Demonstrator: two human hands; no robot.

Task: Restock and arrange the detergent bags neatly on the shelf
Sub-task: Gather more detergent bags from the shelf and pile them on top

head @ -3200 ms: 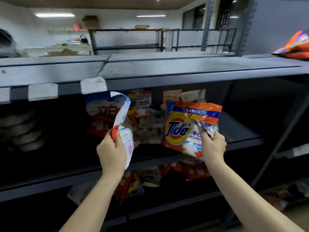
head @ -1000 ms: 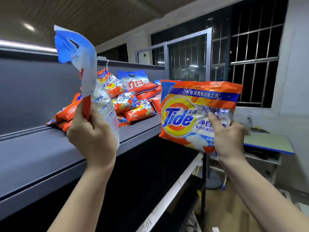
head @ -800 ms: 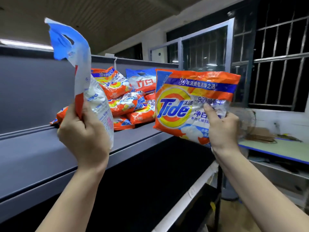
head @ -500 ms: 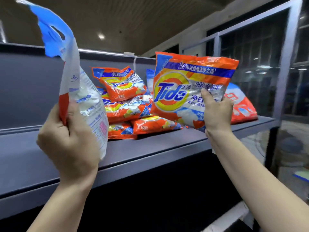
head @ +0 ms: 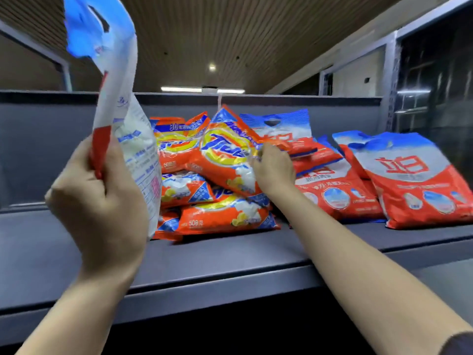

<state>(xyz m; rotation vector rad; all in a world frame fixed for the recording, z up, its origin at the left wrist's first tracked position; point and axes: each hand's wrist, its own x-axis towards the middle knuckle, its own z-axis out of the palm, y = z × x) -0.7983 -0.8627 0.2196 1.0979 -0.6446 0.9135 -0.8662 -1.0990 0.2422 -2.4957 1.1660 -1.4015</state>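
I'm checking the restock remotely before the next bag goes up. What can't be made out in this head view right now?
- Right hand fingertips: hidden behind the orange Tide bag it holds on the pile.
- Blue-and-white bag in the left hand: seen edge-on, front label hidden; top cut by the frame edge.
- Lower Tide bags: partly covered by the upper ones, count unclear.
- Red-and-white bags: small print blurred.

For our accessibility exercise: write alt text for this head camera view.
A right hand sets an orange detergent bag onto a pile on a grey shelf. The left hand holds up a blue and white bag; red and blue bags lie to the right.
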